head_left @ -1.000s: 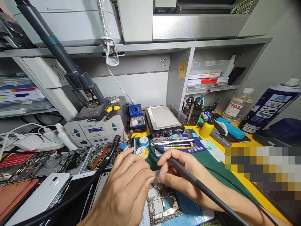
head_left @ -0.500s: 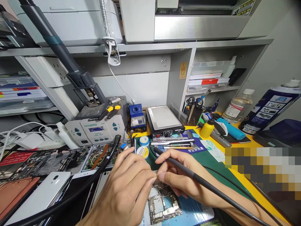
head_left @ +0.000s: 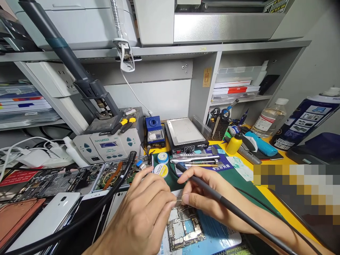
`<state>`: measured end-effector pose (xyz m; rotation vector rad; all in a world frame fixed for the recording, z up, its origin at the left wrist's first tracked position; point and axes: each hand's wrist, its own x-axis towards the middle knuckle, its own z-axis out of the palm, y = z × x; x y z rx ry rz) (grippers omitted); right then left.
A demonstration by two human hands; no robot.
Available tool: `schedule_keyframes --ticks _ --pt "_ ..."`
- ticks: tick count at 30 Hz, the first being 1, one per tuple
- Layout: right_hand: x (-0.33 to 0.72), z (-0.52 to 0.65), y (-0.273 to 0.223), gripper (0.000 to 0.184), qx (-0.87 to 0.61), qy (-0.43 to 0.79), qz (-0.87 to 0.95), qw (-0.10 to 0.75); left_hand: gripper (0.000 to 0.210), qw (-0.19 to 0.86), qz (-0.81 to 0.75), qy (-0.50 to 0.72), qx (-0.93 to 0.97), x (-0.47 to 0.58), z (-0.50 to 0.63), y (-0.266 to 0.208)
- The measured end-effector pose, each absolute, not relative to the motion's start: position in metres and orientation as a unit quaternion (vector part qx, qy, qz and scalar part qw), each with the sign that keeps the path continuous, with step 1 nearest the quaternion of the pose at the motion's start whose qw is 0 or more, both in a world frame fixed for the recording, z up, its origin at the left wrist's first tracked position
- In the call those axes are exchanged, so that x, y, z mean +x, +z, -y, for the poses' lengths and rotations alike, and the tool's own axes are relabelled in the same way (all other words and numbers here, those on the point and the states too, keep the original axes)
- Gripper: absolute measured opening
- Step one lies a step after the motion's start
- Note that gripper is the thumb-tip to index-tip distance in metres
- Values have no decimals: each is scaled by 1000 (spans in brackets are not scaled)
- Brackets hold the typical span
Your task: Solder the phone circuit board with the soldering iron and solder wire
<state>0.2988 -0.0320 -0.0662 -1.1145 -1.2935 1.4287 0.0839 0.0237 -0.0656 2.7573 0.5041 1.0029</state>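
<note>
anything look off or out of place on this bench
Nothing looks spilled or broken. The one oddity: yellow-handled pliers lie on top of the grey soldering station rather than among the tools. Both the left hand and right hand meet just above the bare circuit board; the bench is crowded.

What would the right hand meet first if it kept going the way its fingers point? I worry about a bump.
The right hand points left at the left hand; their fingertips nearly touch, so it meets those first.
</note>
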Motion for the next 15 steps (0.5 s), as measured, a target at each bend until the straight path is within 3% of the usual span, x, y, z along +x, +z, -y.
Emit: schedule_keyframes --ticks 7,15 --pt "307 31 -70 28 -446 565 543 431 20 91 -171 320 927 81 -24 -63" --pt "310 30 -64 32 -468 573 513 436 27 90 -190 307 928 79 -26 -68"
